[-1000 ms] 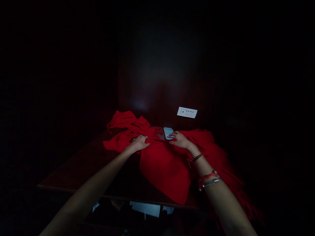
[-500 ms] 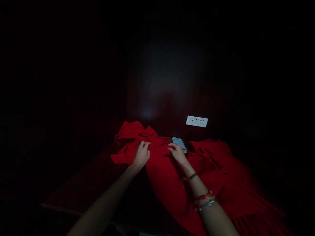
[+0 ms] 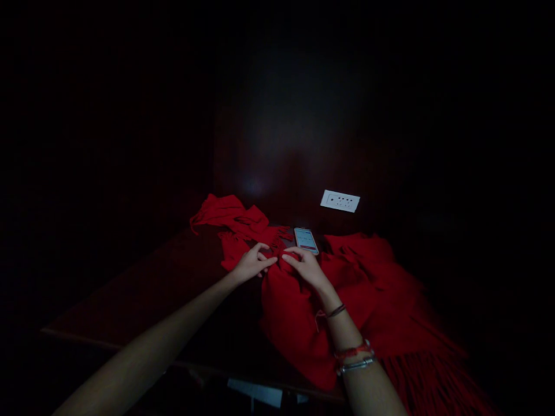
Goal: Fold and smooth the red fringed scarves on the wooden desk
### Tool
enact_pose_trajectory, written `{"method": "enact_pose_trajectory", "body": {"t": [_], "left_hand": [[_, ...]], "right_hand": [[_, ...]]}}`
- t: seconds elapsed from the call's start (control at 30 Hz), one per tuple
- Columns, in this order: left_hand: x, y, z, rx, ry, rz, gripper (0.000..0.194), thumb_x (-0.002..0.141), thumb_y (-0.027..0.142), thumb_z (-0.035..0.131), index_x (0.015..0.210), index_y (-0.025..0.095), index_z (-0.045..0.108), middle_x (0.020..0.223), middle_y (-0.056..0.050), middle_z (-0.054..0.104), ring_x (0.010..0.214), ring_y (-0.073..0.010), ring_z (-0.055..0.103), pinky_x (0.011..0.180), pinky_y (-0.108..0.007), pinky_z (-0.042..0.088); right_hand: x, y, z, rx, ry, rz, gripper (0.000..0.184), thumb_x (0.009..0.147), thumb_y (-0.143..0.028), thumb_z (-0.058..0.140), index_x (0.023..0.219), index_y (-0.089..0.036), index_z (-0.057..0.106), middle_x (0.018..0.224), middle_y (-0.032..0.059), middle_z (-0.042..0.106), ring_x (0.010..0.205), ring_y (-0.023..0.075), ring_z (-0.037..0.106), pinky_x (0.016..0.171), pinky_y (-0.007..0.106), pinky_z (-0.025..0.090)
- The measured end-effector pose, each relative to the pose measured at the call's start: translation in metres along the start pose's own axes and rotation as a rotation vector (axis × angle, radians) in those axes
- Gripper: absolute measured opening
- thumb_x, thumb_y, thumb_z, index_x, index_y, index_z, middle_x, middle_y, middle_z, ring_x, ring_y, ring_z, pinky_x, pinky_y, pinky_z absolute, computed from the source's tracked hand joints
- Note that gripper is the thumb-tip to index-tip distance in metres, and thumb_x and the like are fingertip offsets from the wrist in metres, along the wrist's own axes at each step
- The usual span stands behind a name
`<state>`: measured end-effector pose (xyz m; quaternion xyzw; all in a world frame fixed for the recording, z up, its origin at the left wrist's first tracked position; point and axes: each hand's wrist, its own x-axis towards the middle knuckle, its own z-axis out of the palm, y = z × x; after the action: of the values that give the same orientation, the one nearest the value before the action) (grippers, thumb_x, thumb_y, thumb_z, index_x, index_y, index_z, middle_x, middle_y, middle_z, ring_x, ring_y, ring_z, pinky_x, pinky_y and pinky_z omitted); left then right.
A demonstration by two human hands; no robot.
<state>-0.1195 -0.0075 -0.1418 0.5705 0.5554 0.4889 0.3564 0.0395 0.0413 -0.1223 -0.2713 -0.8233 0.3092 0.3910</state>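
Observation:
A red fringed scarf point(image 3: 290, 329) lies bunched over the dark table, its tasselled end hanging toward the right. My left hand point(image 3: 254, 261) pinches a gathered part of it near the middle. Close beside, my right hand point(image 3: 306, 267) grips the same gathered cloth, thumb and fingers almost meeting those of the left. Between the fingertips the fabric is drawn together; its exact folds are hard to make out in the dim light. More crumpled red cloth point(image 3: 232, 214) with fringe lies behind my left hand; whether it is one piece with the rest cannot be told.
Just beyond my right hand lies a phone point(image 3: 306, 240) with a lit screen. A white socket plate point(image 3: 340, 200) is on the dark wall behind. The dark wooden table point(image 3: 143, 289) has its front edge at lower left, with pale objects point(image 3: 255, 393) below it.
Both hands have come closer together, gathering the scarf between them. The spread cloth is now bunched in the middle, and my right hand has moved off the phone. The view has shifted slightly.

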Motion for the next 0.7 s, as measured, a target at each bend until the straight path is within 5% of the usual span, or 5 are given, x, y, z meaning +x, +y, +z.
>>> {"method": "enact_pose_trajectory", "body": {"t": [0.17,0.43,0.53,0.63,0.7], "left_hand": [[0.004,-0.011,-0.01,0.381,0.052,0.078,0.022,0.064,0.011,0.044,0.084,0.015,0.05,0.053,0.005,0.046,0.048,-0.0087,0.048,0.05,-0.02,0.041],[0.01,0.008,-0.065,0.969,0.568,0.193,0.018,0.069,0.014,0.035,0.072,0.013,0.053,0.068,-0.006,0.055,0.068,-0.0161,0.051,0.067,-0.025,0.038],[0.002,0.018,-0.068,0.807,0.362,0.193,0.013,0.067,0.017,0.039,0.066,0.015,0.052,0.063,-0.001,0.053,0.063,-0.0139,0.05,0.062,-0.024,0.039],[-0.01,0.019,-0.06,0.563,-0.447,-0.026,0.011,0.062,0.027,0.052,0.057,0.017,0.053,0.054,0.002,0.052,0.055,-0.012,0.05,0.054,-0.022,0.04],[-0.013,0.016,-0.057,0.43,-0.77,-0.185,0.021,0.06,0.037,0.058,0.058,0.017,0.055,0.051,0.002,0.052,0.052,-0.0116,0.05,0.051,-0.022,0.04]], "right_hand": [[0.0,0.011,-0.015,-0.114,0.329,0.046,0.028,0.07,-0.038,0.045,0.073,-0.015,0.061,0.073,0.0041,0.062,0.07,0.0165,0.054,0.068,0.027,0.039],[-0.005,0.052,-0.092,0.107,1.164,0.258,0.036,0.067,-0.039,0.04,0.077,-0.01,0.058,0.072,0.0051,0.06,0.066,0.0133,0.051,0.065,0.026,0.04],[-0.013,0.049,-0.099,-0.108,0.76,0.346,0.027,0.066,-0.035,0.044,0.068,-0.012,0.059,0.061,0.0022,0.059,0.061,0.013,0.052,0.059,0.024,0.04],[-0.019,0.033,-0.083,-0.49,0.068,0.495,0.008,0.057,-0.021,0.055,0.053,-0.015,0.059,0.05,0.0027,0.057,0.055,0.0151,0.053,0.054,0.024,0.039],[-0.02,0.02,-0.066,-0.627,-0.071,0.507,0.005,0.054,-0.013,0.057,0.057,-0.014,0.061,0.06,0.0079,0.06,0.061,0.0185,0.055,0.057,0.027,0.04]]}}
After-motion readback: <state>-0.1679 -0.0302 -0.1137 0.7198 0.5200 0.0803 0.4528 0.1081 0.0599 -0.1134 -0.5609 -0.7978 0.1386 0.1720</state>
